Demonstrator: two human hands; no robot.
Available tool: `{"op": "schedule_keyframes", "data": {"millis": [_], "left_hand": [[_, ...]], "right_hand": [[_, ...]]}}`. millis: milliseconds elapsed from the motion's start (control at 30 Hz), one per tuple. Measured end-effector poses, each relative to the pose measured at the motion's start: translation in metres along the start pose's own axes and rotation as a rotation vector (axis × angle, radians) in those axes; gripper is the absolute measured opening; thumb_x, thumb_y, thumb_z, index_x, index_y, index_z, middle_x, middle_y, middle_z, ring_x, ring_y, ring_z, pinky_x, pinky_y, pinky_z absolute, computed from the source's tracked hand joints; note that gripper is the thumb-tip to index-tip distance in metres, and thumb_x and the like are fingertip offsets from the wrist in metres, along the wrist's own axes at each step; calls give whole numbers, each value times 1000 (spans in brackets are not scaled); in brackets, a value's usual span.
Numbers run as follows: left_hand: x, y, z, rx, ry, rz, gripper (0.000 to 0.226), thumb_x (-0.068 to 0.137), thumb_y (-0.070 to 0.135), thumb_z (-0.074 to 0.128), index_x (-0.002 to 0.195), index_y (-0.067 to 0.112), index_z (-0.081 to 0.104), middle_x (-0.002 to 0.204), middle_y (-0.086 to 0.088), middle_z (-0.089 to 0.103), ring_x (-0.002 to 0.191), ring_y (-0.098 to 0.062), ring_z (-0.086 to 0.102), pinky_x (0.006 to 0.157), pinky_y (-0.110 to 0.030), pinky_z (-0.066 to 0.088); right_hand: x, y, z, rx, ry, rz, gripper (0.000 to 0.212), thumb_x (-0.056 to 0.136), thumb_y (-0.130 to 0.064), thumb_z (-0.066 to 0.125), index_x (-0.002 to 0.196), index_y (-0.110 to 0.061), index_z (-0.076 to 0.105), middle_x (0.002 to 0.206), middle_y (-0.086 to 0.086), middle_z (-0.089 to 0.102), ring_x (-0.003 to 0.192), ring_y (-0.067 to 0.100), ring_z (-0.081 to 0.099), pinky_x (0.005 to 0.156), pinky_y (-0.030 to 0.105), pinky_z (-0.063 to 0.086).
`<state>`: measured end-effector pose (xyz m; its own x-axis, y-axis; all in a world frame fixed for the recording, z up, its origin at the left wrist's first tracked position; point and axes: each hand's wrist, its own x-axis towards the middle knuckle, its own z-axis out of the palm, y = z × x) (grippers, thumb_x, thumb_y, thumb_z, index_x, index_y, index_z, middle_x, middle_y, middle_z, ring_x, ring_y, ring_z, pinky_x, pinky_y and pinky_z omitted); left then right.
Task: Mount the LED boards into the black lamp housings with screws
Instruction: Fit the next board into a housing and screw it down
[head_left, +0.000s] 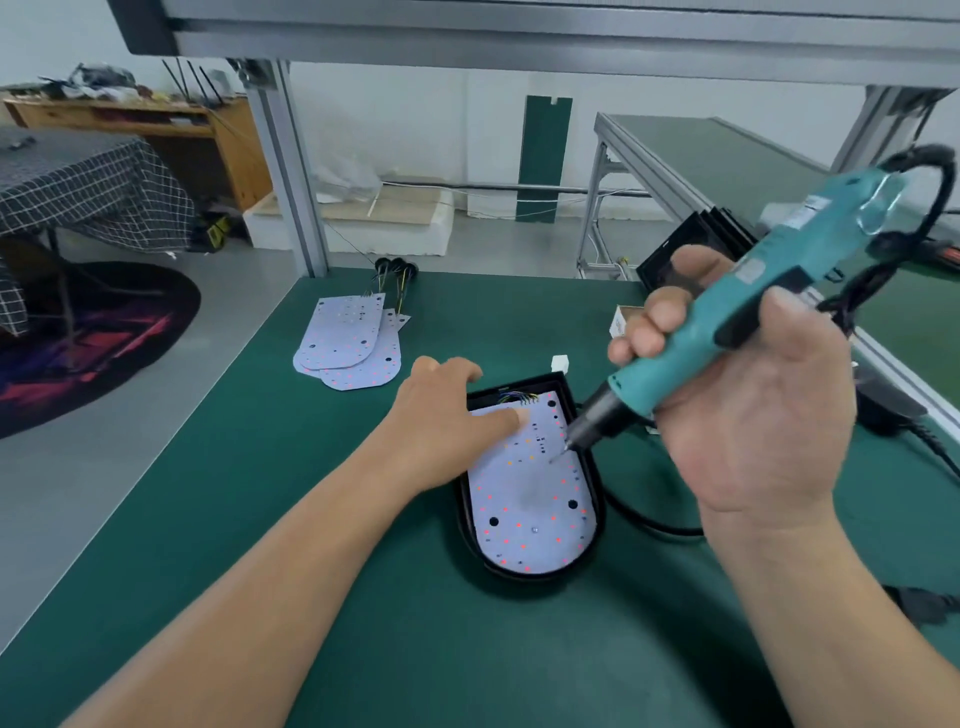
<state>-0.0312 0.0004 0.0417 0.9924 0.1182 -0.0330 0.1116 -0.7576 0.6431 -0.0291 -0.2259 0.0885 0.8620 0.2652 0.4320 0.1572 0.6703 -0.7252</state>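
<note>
The LED board (530, 499) is pressed by the left hand's (441, 415) straight finger. The screwdriver (685, 348), tip on it, is gripped by the right hand (753, 415).

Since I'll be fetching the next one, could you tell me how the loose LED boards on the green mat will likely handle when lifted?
The loose LED boards look thin and flat, so probably light and fairly stiff. They overlap in a fanned pile, so pushing one would likely shift the others. Wires trail from their far ends and may snag.

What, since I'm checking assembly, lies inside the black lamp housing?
A white LED board, wires at its far end, the left hand pressing it. The housing floor underneath is hidden.
</note>
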Motion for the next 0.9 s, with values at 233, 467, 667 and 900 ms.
{"op": "schedule_keyframes", "data": {"millis": [233, 467, 667, 900], "left_hand": [[2, -1, -32, -934, 74, -92, 42, 101, -15, 35, 115, 2, 71, 103, -13, 67, 66, -10, 61, 68, -26, 60], [-16, 13, -20, -1188, -286, 59, 23, 109, -1, 48, 126, -1, 64, 117, -18, 78, 110, -29, 77, 74, -25, 63], [-26, 23, -3, -876, -307, 64, 16, 109, 22, 59, 107, 6, 62, 89, -12, 79, 64, -22, 74, 43, -22, 48], [-29, 26, -3, -1242, -508, -152, 22, 110, 3, 45, 121, -6, 62, 98, -16, 75, 69, -15, 66, 57, -22, 56]], "right_hand": [[12, 10, -18, 0, 408, -57, 44, 100, -43, 63, 120, -5, 57, 94, 6, 62, 84, 22, 66, 84, 41, 61], [10, 13, -30, 50, 572, -34, 34, 97, -45, 74, 103, -18, 55, 84, 0, 62, 61, 9, 52, 53, 20, 47], [12, 16, -26, 92, 584, -43, 30, 100, -45, 70, 98, -17, 60, 81, 0, 60, 61, 10, 52, 54, 21, 48], [13, 19, -24, 118, 617, -46, 34, 102, -43, 68, 106, -14, 52, 81, 1, 59, 62, 13, 52, 57, 24, 49]]}}
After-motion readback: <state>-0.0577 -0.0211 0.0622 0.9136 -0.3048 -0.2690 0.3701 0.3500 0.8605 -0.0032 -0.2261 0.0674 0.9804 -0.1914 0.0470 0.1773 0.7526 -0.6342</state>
